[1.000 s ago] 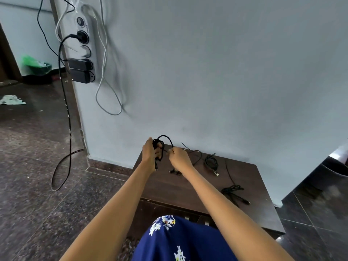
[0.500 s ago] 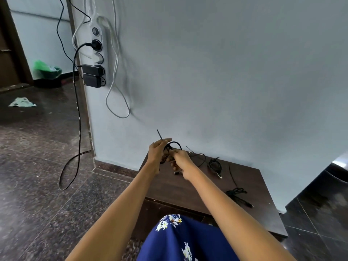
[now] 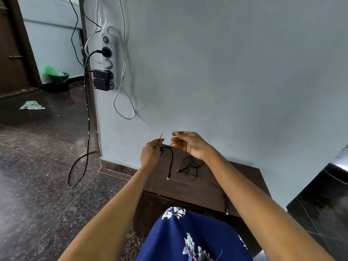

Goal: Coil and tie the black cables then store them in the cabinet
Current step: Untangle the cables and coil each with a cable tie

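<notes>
While the left hand (image 3: pixel 150 153) grips a black cable (image 3: pixel 170 161) above the near-left corner of the low dark cabinet (image 3: pixel 216 187), its fingers are curled tight round the bunched part – a thin black tie (image 3: pixel 161 137) pokes up from between the fingertips, pointing at the wall. From that grip the cable arcs over and hangs straight down, its connector end (image 3: pixel 168 178) dangling just above the cabinet's top surface. Right hand (image 3: pixel 188 144) – released, fingers spread and relaxed, palm turned toward the left hand, hovering just beside it and holding nothing. On the cabinet top behind the hanging cable lies a second black cable (image 3: pixel 189 165), loosely looped, partly hidden by the right wrist. Another cable (image 3: pixel 225 200) runs along the cabinet's near edge under the right forearm, its plug at the front lip. Left of the cabinet, up on the wall, a white power strip (image 3: pixel 109 61) carries black plugs, with a black lead (image 3: pixel 87 113) trailing to the floor.
</notes>
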### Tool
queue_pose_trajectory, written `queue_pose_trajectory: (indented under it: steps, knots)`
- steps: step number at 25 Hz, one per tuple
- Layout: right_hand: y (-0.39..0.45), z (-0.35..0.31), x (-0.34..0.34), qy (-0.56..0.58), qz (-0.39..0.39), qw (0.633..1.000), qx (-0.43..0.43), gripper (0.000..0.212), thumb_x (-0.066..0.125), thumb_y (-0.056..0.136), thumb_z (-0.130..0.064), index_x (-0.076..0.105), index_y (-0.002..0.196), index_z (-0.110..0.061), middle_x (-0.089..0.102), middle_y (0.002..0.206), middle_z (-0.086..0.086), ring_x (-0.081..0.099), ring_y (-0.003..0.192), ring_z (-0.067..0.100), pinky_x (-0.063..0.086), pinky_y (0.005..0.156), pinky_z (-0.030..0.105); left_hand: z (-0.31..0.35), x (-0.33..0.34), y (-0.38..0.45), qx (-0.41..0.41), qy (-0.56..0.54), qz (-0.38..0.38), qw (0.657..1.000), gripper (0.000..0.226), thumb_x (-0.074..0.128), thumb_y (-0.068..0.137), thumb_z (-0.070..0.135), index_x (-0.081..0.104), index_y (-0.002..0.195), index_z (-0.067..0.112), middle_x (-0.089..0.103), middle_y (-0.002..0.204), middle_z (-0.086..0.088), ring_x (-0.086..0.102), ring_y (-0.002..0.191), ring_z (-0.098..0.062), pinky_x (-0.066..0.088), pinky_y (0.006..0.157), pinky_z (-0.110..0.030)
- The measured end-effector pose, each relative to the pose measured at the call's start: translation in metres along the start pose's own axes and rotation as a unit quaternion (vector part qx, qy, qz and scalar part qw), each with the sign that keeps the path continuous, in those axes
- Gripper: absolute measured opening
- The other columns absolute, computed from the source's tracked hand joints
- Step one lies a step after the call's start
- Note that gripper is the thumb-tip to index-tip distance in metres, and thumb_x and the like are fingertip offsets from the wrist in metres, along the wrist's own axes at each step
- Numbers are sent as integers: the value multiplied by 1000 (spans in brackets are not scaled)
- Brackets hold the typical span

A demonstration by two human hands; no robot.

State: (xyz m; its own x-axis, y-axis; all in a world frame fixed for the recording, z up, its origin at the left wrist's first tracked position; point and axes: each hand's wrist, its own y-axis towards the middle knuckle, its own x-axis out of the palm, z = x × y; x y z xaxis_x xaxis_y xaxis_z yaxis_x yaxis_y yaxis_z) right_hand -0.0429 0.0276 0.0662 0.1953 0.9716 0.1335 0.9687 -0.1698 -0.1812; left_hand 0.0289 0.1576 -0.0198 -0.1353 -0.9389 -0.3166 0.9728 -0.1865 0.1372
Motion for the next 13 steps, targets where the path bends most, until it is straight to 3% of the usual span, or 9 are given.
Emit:
queue_pose_trajectory:
  steps: [3, 6, 10, 13]
  knots:
    - [-2, -5, 4, -146, 53, 988, -11, 33, 56, 95, -22, 64, 114, 4, 58, 76, 2, 58, 60, 11, 56, 56, 16, -3, -7, -11, 75, 171, 2, 982, 31, 41, 98, 35, 62, 122, 34, 70, 114, -4, 63, 102, -29, 46, 74, -34]
    - [-8, -11, 14, -213, 16, 975, 60, 36, 61, 92, -18, 61, 114, 11, 62, 78, 7, 58, 64, 13, 57, 58, 18, -6, -14, -19, 156, 293, 1, 943, 32, 41, 97, 32, 59, 123, 37, 71, 107, -7, 65, 97, -32, 41, 67, -32]
    - [-11, -6, 31, -290, 23, 952, 95, 34, 69, 85, -6, 59, 111, 14, 60, 69, 12, 60, 42, 8, 55, 49, 18, -4, -27, -24, 177, 329, 35, 927, 33, 42, 96, 28, 56, 126, 33, 72, 101, -9, 66, 91, -33, 39, 66, -31]
    - [-5, 7, 39, -276, 94, 956, 16, 26, 72, 83, -11, 65, 100, 7, 59, 65, 7, 56, 44, 9, 51, 45, 14, 4, -27, -20, 119, 261, 22, 958, 29, 41, 97, 28, 44, 125, 19, 68, 87, -11, 62, 82, -34, 35, 63, -32]
